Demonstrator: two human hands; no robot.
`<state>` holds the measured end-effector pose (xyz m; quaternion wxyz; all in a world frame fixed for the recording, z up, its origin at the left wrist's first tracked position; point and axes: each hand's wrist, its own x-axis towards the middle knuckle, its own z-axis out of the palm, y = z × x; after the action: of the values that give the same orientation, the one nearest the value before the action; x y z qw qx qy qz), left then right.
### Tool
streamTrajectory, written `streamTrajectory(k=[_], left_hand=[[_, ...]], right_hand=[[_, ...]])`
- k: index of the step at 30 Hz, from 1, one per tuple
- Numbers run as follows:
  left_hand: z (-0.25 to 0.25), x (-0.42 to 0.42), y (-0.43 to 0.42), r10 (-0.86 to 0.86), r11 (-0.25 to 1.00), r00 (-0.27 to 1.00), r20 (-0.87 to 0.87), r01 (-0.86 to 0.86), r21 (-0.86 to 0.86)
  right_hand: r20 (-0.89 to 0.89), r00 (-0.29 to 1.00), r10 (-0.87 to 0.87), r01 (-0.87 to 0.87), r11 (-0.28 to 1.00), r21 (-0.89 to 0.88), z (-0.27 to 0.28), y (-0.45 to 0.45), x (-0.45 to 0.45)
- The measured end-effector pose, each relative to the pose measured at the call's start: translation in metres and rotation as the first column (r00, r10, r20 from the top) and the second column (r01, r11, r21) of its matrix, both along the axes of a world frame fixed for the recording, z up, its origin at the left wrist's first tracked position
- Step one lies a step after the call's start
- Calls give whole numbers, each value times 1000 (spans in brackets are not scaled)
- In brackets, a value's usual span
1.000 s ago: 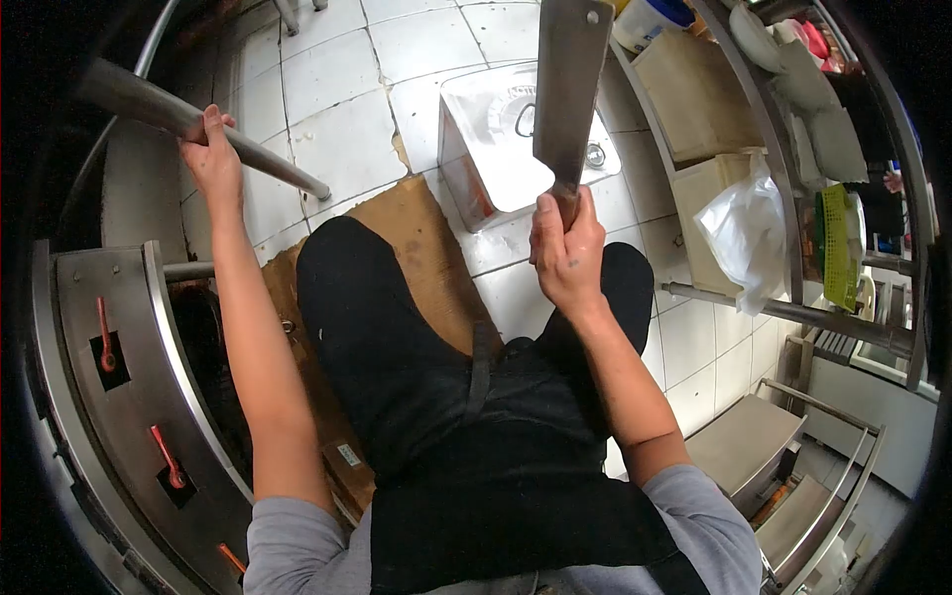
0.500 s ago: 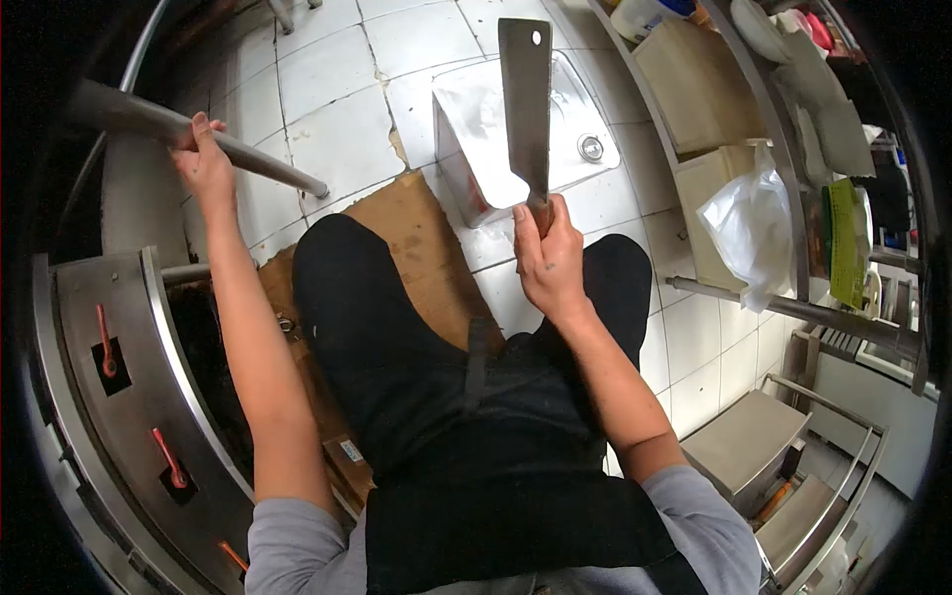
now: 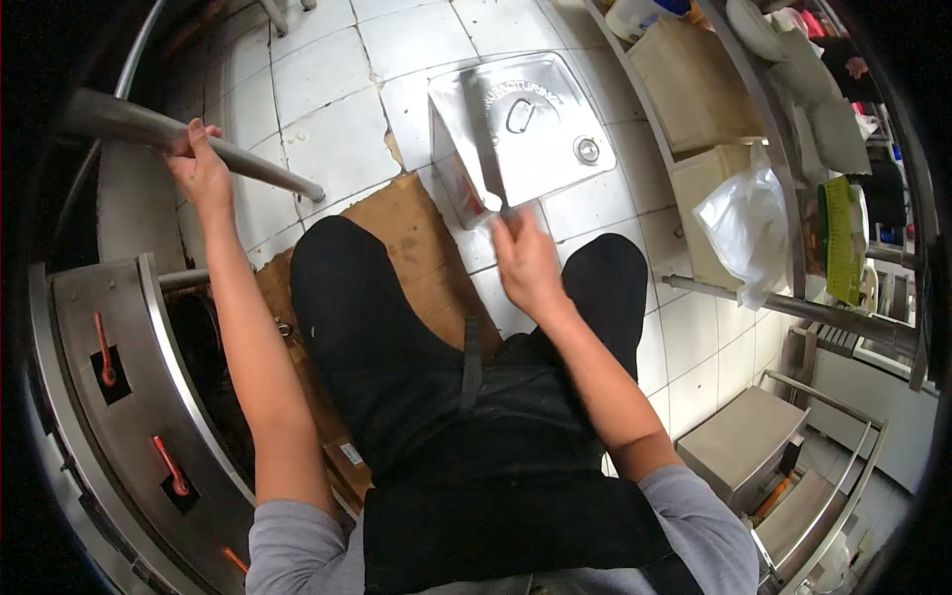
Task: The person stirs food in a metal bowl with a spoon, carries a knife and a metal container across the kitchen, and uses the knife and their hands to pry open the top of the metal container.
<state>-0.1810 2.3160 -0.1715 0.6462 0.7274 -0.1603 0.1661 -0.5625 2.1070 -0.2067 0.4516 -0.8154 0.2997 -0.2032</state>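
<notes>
My right hand (image 3: pixel 533 263) is closed around the handle of a cleaver (image 3: pixel 483 134), slightly blurred. Its blade points away from me, seen nearly edge-on, over the left part of a shiny stainless steel box (image 3: pixel 560 134) on the floor. Whether the blade touches the lid, I cannot tell. The lid has raised lettering, a handle and a round fitting (image 3: pixel 587 150). Off to the left, my left hand (image 3: pixel 202 171) is wrapped around a metal table leg (image 3: pixel 266 169).
Flattened cardboard (image 3: pixel 402 223) lies on the white tiled floor (image 3: pixel 332 124) between my knees. A steel appliance with red levers (image 3: pixel 106 352) stands at left. At right are a rack with containers (image 3: pixel 694 89), a plastic bag (image 3: pixel 749 223) and a metal cart (image 3: pixel 744 436).
The cleaver has swung left and turned from showing its broad face to nearly edge-on, uncovering the lid's lettering and handle. My right hand shifted slightly left and down; my left hand keeps its grip.
</notes>
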Motion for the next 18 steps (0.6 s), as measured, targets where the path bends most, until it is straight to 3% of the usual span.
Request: streamTrajectory(k=[1,4,5,9,12,13,14,16,18], left_hand=[[1,-1,0,14,1000,1000,7,-14,27],[1,-2,3,47,997,999,10,-47,56],[1,-3,-2,47,997,999,3,-47,53],[3,-4,2,16,997,1000,-4,-16,81],[6,-2,4,24,990,1000,9,-25,138],[6,-4,3,29,993,1000,9,-29,118],[6,-6,0,31,995,999,11,-31,96],[7,-7,-4,43,996,999,24,-45,74],[0,-3,-2,18,998,1000,22,-19,52]], right_hand=[[-71,997,32,-27,997,74,-11,0,-2],[-81,995,62,-55,995,81,6,-4,3],[-62,997,48,-46,999,28,11,-4,4],[-13,999,-37,39,985,167,44,-10,1],[-14,998,-55,57,975,215,21,-5,-1],[-75,997,-24,29,997,67,-3,-2,0],[-148,989,31,-10,990,142,-4,-2,-1],[-105,993,59,-52,996,67,-8,-7,0],[-89,996,26,-16,994,112,9,-7,0]])
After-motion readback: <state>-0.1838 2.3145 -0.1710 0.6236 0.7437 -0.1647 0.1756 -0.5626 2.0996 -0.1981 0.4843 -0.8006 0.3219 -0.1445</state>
